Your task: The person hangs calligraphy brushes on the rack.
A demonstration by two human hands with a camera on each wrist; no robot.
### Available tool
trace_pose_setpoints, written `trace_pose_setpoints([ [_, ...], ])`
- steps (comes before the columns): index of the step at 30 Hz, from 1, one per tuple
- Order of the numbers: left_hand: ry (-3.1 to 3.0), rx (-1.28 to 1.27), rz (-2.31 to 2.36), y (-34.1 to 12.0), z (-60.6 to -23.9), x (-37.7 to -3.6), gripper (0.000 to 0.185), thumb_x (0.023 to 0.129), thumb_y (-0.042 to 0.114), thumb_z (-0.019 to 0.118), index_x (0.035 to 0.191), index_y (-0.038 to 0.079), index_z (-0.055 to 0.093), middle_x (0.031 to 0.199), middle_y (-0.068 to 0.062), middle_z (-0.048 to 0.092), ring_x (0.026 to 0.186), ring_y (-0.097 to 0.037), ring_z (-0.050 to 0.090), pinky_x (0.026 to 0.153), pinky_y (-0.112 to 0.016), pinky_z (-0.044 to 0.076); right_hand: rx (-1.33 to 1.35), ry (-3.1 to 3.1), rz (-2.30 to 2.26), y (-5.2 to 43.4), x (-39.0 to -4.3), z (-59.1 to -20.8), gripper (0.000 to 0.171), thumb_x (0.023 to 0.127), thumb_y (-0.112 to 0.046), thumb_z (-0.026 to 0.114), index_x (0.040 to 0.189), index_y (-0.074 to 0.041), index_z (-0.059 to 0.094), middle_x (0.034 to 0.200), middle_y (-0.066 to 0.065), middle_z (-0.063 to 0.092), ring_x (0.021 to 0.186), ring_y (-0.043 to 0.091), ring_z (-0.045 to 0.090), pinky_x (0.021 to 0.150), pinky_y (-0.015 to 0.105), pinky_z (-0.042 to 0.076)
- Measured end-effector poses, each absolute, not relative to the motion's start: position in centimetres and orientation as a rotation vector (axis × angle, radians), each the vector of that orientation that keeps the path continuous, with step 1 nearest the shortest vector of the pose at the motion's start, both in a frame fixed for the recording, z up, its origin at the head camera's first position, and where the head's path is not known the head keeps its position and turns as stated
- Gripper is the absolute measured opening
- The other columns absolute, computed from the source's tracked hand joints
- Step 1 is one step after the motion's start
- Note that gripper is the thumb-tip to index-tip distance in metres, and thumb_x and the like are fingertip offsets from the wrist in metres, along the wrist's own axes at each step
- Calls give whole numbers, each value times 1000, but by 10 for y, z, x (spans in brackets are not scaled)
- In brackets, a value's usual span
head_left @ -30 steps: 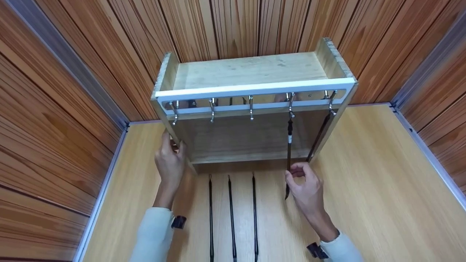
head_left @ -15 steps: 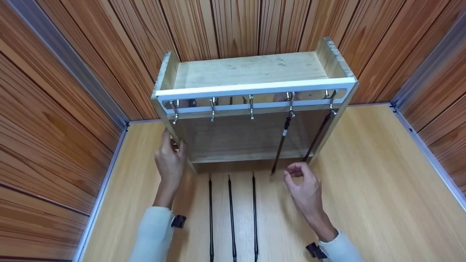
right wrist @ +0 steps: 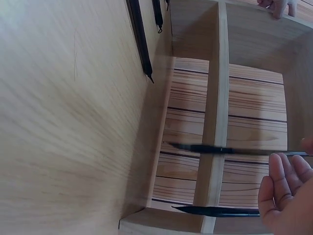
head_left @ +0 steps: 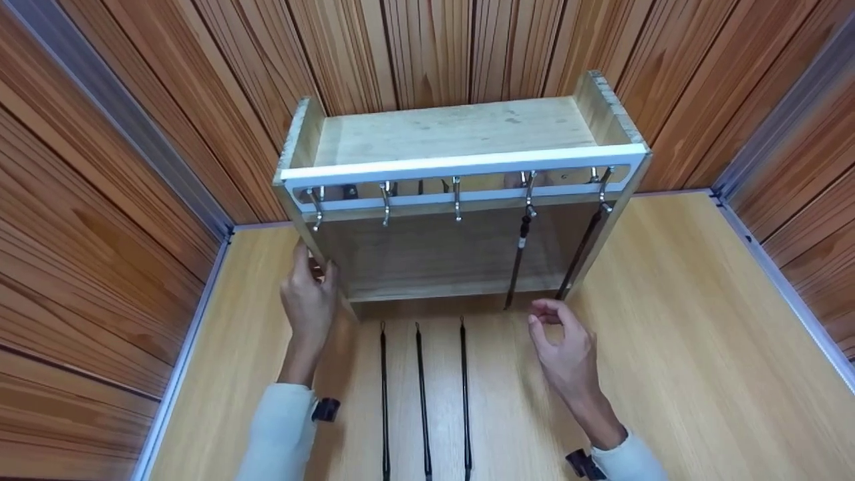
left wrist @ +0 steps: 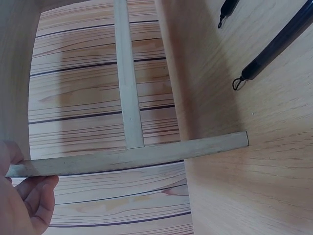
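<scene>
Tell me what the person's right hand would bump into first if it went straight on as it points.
Likely the hanging pale-banded brush: in the right wrist view it crosses just ahead of the right hand, though depth is unclear.

The plain, pale bluish-white fabric left sleeve [head_left: 276, 431] matches the pale right sleeve [head_left: 629, 457]. A small, black, blocky device [head_left: 326, 409] adjoins the first, a similar black device [head_left: 584, 464] the second.

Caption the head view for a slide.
Left hand grips a wooden rack; right hand hovers near two brushes hanging from hooks, three more brushes lying on the table.
</scene>
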State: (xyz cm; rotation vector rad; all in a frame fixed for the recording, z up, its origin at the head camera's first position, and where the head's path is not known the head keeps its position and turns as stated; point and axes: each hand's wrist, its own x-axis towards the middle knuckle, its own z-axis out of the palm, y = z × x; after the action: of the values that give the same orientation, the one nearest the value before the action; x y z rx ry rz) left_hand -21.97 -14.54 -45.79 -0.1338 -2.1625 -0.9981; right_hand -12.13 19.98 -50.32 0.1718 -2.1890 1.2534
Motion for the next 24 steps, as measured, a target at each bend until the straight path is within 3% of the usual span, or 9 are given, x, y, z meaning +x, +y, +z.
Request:
trace_pose_setpoints([
  [13,-2301,-106,-1110,-148,-446,-214,52,96,2,64,144,1,46,115,-20,68,82,-27,70,66,-40,59,211,-2187,1246,215,-115,-502,34,88,8,69,121,3,65,117,14,68,108,30,63,98,17,40],
  [20,-2385,-88,-1195,-150,-441,-207,53,95,7,64,144,-1,45,122,-22,65,88,-30,69,69,-44,58,230,-2134,1213,223,-114,-498,37,85,11,70,121,5,64,117,17,66,110,28,61,101,18,39],
  [24,-2359,-101,-1200,-148,-439,-203,56,93,6,65,145,-2,45,128,-22,61,100,-31,63,80,-46,54,231,-2092,1209,229,-114,-497,39,84,15,69,121,7,64,117,19,66,112,26,60,101,19,40],
])
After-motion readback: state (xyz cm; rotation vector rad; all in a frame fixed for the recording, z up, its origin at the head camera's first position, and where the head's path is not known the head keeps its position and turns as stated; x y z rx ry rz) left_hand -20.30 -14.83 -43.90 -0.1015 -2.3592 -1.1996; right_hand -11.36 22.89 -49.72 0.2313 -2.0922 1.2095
